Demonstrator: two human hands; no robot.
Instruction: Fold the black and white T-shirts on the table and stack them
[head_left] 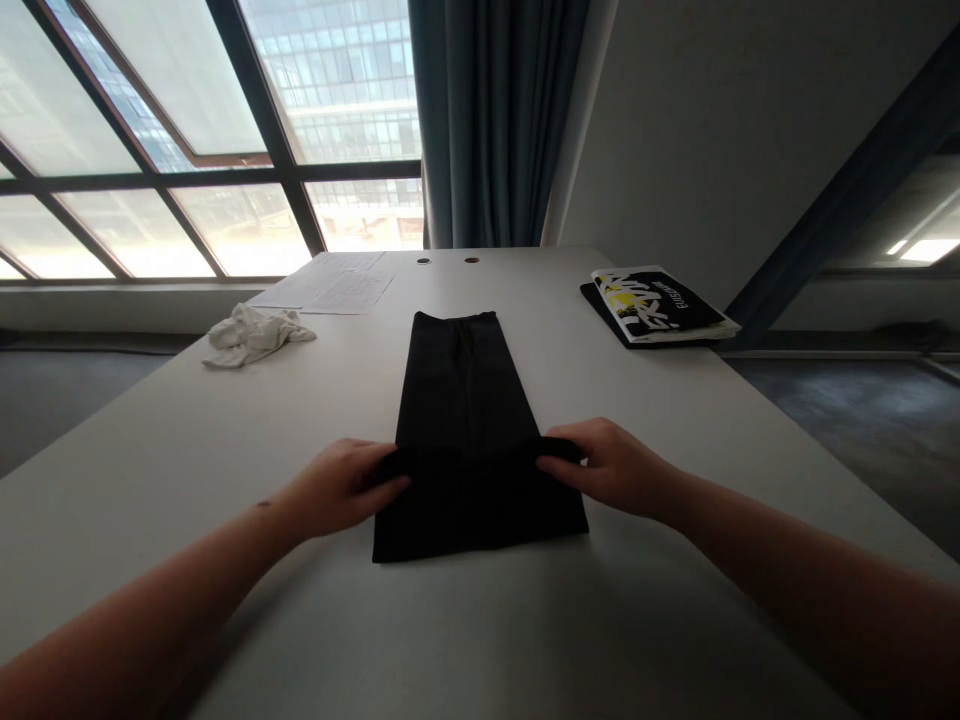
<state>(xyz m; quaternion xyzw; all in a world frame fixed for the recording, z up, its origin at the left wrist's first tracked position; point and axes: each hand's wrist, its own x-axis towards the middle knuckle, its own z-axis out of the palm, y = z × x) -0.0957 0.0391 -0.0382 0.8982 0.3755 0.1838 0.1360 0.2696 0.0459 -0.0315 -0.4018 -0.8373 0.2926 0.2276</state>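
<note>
A black cloth garment [469,440] is laid flat on a white table [225,450], lengthwise and centred, with its far end narrower than its near end. Its near part is doubled over into a wide band, and the upper edge of that band is held by both hands.

The left hand [337,488] is at the band's left end and the right hand [611,468] at its right end. Both are partly closed, and the cloth is gripped between fingers and thumb, although the thumbs are hidden from view. The hands are well apart, with the garment's middle left uncovered between them.

A crumpled white cloth [255,336] is placed to the left of the garment, well beyond the left hand. Just beyond it, near the far left of the table, printed sheets of paper [341,285] are laid flat. To the far right, a black, white and yellow magazine [656,305] rests on a dark folder [600,312], with its edge overhanging slightly. Two small round holes [448,260] are set in the table near its far edge. Beyond the table, a tall window [150,140] and a blue-grey curtain [491,120] are seen.
</note>
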